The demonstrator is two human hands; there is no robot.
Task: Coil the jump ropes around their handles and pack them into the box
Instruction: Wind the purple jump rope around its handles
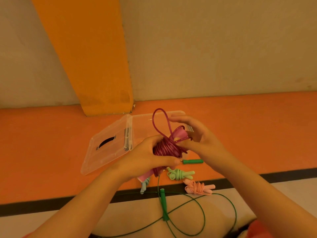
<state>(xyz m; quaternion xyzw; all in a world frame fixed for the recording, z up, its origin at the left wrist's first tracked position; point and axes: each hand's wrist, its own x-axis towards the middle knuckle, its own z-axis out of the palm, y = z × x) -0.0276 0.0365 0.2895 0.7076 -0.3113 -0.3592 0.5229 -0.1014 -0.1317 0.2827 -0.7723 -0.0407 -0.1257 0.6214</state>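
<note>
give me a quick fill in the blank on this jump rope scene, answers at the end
1. The box stands with its lid ____.
2. The left hand and right hand ____ hold the magenta rope.
3. The dark green rope lies ____ on the floor, unlike the light green bundle and the pink bundle.

Missing words: open; both; uncoiled
</note>
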